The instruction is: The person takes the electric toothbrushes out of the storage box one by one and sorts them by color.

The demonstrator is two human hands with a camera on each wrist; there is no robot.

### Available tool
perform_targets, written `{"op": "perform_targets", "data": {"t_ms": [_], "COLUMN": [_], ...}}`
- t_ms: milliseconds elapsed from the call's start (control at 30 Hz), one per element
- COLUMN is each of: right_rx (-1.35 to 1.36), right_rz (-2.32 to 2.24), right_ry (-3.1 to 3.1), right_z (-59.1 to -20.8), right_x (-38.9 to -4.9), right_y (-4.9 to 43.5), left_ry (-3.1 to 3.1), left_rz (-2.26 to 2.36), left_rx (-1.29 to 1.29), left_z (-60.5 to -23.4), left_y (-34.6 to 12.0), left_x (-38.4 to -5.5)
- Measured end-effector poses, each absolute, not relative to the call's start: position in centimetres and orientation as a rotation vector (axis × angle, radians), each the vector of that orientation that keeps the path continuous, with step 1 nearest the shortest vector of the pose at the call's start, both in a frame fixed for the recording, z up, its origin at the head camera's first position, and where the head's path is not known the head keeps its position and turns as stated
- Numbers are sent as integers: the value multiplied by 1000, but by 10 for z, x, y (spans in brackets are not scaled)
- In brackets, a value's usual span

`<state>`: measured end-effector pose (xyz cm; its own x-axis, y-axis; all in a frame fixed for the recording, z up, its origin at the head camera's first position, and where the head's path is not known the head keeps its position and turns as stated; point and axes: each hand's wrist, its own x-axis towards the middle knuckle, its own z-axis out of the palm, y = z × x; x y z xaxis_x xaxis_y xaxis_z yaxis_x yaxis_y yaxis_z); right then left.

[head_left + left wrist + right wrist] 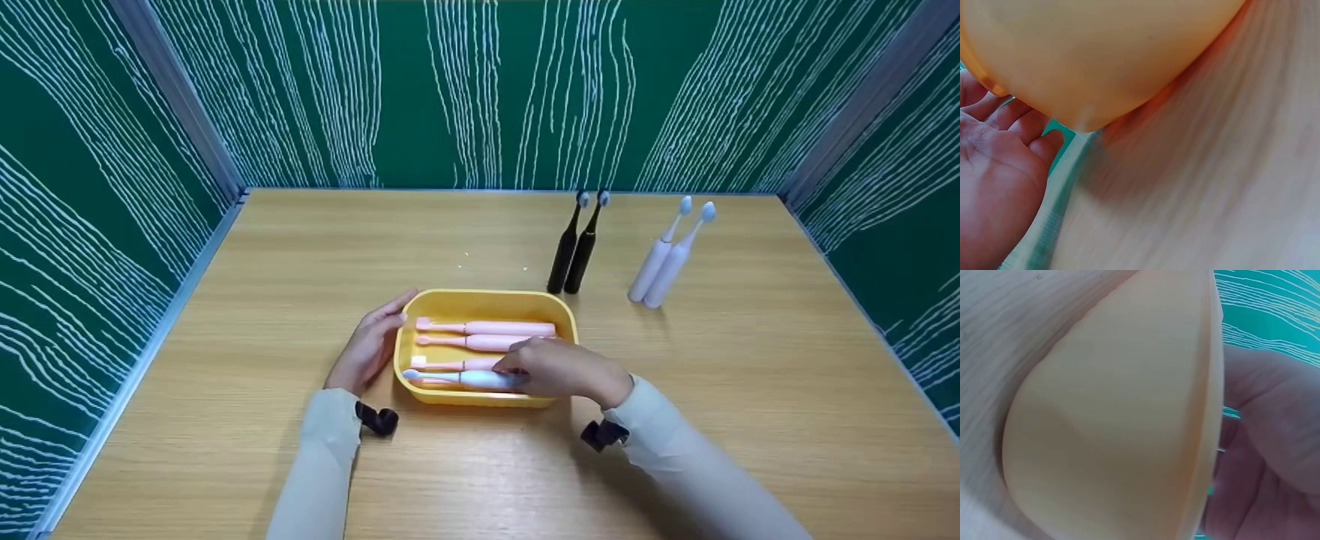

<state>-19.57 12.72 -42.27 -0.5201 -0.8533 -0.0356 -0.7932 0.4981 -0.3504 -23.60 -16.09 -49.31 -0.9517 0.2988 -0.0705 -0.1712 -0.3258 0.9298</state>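
Note:
A yellow plastic basket [487, 298] sits on the table with several pink electric toothbrushes [510, 328] lying sideways in it. At its left end, my left hand [367, 349] holds the rim, thumb at the edge and fingers along the outer wall. My right hand [566, 369] reaches over the near right side and pinches the handle end of a white electric toothbrush [480, 379]. That brush lies along the near wall, its head toward the left, over a pink one. In the right wrist view, the basket wall [1100, 416] hides my fingertips.
Two black electric toothbrushes [573, 255] lie side by side behind the basket's right corner. Farther right lie two white electric toothbrushes [667, 259]. Small white specks [466, 254] dot the wooden table [360, 240]. Green panels with white lines [409, 97] enclose the back and sides.

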Motion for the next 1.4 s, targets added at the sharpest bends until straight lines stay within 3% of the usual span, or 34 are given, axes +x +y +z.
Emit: {"op": "perform_targets", "data": {"t_ms": [400, 967, 1400], "right_rx": [-1550, -1445, -1514], "right_rz": [-340, -290, -220], "right_ry": [2645, 2694, 2760], "right_z": [-425, -417, -410], "right_x": [-192, -189, -186], "right_y": [129, 134, 141], "left_ry": [1612, 1634, 1627], "left_rz": [2357, 2351, 2337], "left_rx": [187, 169, 195], "left_z": [-497, -496, -496], "left_y": [-161, -162, -162], "left_x": [-235, -237, -236]}}
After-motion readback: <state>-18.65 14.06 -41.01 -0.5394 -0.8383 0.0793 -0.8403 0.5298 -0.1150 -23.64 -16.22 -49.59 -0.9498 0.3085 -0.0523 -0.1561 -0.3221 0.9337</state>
